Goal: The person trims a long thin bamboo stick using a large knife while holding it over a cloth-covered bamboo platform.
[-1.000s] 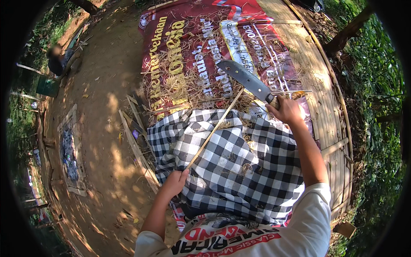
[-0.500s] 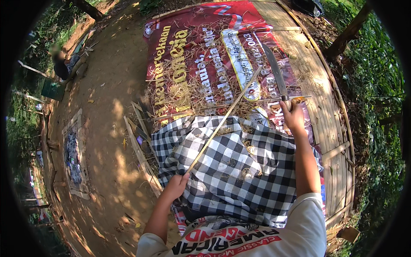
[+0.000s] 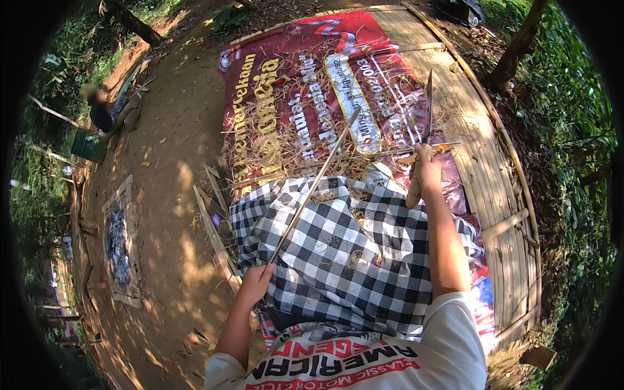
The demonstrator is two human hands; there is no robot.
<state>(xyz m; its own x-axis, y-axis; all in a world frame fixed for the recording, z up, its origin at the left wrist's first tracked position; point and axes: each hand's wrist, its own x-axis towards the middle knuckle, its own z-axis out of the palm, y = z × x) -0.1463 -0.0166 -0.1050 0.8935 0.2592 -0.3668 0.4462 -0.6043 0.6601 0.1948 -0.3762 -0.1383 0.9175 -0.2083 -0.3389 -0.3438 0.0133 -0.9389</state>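
My left hand (image 3: 256, 283) is closed around the near end of a long, thin bamboo strip (image 3: 305, 200). The strip slants up and to the right over a black-and-white checkered cloth (image 3: 344, 273) spread across my lap. In my right hand (image 3: 428, 171) is a machete (image 3: 429, 107), gripped by its wooden handle, which sticks out below the fist. Its blade points away from me, nearly edge-on, well to the right of the strip and apart from it. Fine shavings (image 3: 325, 140) lie over the red banner (image 3: 286, 39) beyond the cloth.
Another thin strip (image 3: 390, 152) lies across the banner near the cloth. The banner covers a bamboo slat platform (image 3: 500, 227). Split bamboo pieces (image 3: 214, 227) lean at its left side. On the dirt, a framed patch of ash (image 3: 119, 244) lies left; a person (image 3: 103, 117) sits far left.
My right hand has shifted slightly left, and the machete has turned so its blade stands straighter and shows narrower. The strip's far end has swung left, and its surface now looks darker.
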